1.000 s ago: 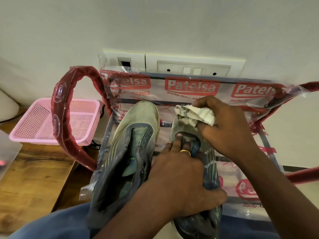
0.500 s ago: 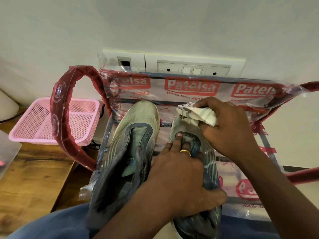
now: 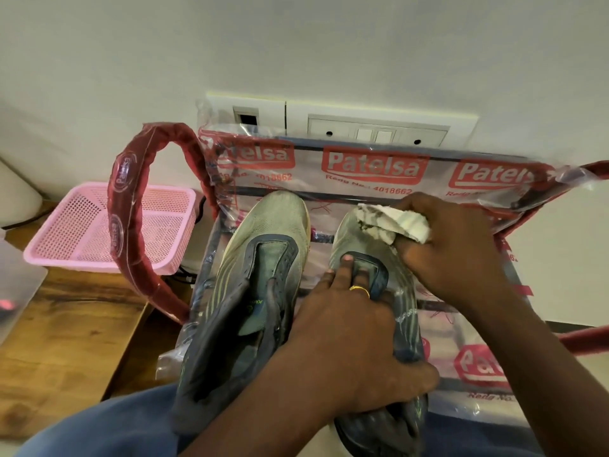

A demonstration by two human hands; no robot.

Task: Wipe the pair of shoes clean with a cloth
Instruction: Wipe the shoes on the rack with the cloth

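Note:
Two worn grey-green shoes lie side by side, toes toward the wall, on a plastic-wrapped red chair. The left shoe (image 3: 260, 258) rests free. My left hand (image 3: 349, 341) grips the right shoe (image 3: 403, 311) over its tongue and middle, a gold ring on one finger. My right hand (image 3: 451, 249) holds a crumpled, dirty white cloth (image 3: 389, 222) pressed on the toe of the right shoe. The heel of the right shoe is partly hidden under my left hand.
The chair's clear wrap (image 3: 375, 166) carries red printed labels; its red armrest (image 3: 131, 206) curves up at left. A pink mesh basket (image 3: 75, 232) sits on a wooden table (image 3: 66, 341) at left. A white switch panel (image 3: 379, 127) is on the wall behind. My blue-trousered knees fill the bottom.
My right hand has slid the cloth slightly rightward and down across the toe of the right shoe. My left hand and both shoes have stayed in place.

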